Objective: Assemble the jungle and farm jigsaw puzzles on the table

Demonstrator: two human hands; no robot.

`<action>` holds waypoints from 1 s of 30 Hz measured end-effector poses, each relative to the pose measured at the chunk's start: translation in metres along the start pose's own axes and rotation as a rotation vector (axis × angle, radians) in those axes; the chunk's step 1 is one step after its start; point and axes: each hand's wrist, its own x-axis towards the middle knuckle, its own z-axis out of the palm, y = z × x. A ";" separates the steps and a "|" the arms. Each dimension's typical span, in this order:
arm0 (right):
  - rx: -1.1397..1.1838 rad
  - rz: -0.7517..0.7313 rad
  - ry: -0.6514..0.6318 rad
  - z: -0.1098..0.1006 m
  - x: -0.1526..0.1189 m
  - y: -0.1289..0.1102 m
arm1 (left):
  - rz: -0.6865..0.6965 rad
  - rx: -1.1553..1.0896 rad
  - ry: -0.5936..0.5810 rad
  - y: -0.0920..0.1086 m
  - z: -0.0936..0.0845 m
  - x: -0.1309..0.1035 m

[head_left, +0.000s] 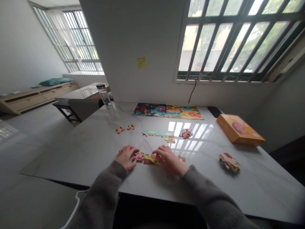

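Note:
My left hand [126, 157] rests on the table with thumb and fingers around a pink jigsaw puzzle piece [138, 156]. That piece lies at the left end of a short row of green and brown puzzle pieces [149, 159]. My right hand [168, 160] bends over the row's right part, its fingertips down on a piece there that they partly hide. Another piece [182, 159] peeks out beyond the right hand. Farther back lies a joined strip of light green puzzle pieces [157, 133], with a yellowish piece [170, 138] hanging below its right end.
Two loose pieces [119, 130] lie at the left. Small piece piles sit behind [186, 133] and at right [230, 162]. An orange box [239, 129], a black phone [214, 111], colourful picture boards [168, 111] and a glass bottle [104, 94] stand or lie toward the back.

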 end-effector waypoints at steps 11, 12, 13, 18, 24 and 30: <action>-0.214 -0.055 -0.177 0.014 -0.005 -0.041 | 0.075 -0.022 0.081 -0.007 0.011 -0.009; -0.219 -0.056 -0.176 0.014 -0.005 -0.041 | 0.073 -0.027 0.088 -0.005 0.011 -0.011; -0.223 -0.057 -0.174 0.013 -0.005 -0.041 | 0.076 -0.039 0.101 -0.002 0.011 -0.012; -0.224 -0.055 -0.177 0.013 -0.006 -0.042 | 0.196 -0.161 0.177 0.011 0.005 -0.024; -0.219 -0.045 -0.171 0.015 -0.006 -0.040 | 0.291 -0.120 0.146 0.019 0.004 -0.029; -0.245 -0.054 -0.158 0.017 -0.006 -0.041 | 0.355 -0.167 0.151 0.015 0.006 -0.025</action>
